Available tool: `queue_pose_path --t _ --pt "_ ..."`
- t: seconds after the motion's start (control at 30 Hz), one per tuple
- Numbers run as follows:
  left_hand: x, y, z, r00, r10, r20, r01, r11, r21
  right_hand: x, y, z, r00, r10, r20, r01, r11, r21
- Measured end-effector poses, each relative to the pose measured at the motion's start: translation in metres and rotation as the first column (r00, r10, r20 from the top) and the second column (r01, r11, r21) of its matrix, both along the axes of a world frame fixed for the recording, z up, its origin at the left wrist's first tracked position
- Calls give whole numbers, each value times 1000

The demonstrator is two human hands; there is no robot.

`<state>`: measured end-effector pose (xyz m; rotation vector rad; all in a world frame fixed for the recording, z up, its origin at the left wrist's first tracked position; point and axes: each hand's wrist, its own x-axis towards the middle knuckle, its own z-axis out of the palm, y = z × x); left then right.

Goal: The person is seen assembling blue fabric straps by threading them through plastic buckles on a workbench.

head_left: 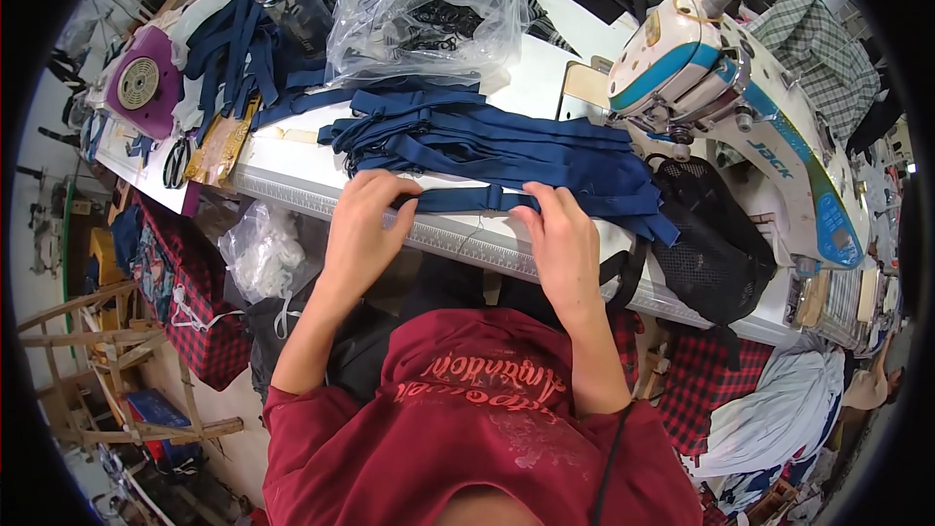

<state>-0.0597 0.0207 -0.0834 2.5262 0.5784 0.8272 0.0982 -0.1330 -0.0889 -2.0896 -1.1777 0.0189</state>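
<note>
A navy fabric strap (453, 201) is stretched sideways along the front of the sewing table, with a loop or fold across it near its right part. My left hand (365, 224) closes on its left end, where a small dark piece shows under the fingers. Thumb and fingers of my right hand (563, 242) pinch the strap farther right. Just beyond both hands lies a thick pile of similar navy straps (526, 149), spread from left to right. Small dark pieces show at the pile's left end.
A sewing machine (721, 88) stands at the right, beside a black mesh bag (716, 234). A clear plastic bag (424, 19) of small black pieces, a clear jar (292, 5) and a purple device (141, 83) sit farther back. Scissors (176, 164) lie left; a ruler strip (390, 221) edges the table.
</note>
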Motion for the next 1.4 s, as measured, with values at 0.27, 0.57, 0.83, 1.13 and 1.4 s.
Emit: queue_pose_path --t 0.27,0.57,0.83,1.13,1.4 --pt "44 -24 -12 978 -207 8 207 978 -39 3 7 -2 999 25 -29 -28 993 -118" --pt "44 -24 -1 950 -306 -66 267 902 -339 1 10 -3 991 108 -74 -99 989 110" --pt "44 -24 -1 969 -241 61 231 781 -580 10 0 18 859 123 -496 -111 992 55" --pt "18 6 16 915 -262 -305 70 850 -522 30 -14 1 995 90 -52 -87 995 51" --pt "1 38 26 994 72 -80 -105 817 -567 35 -1 5 998 15 64 -25 988 152"
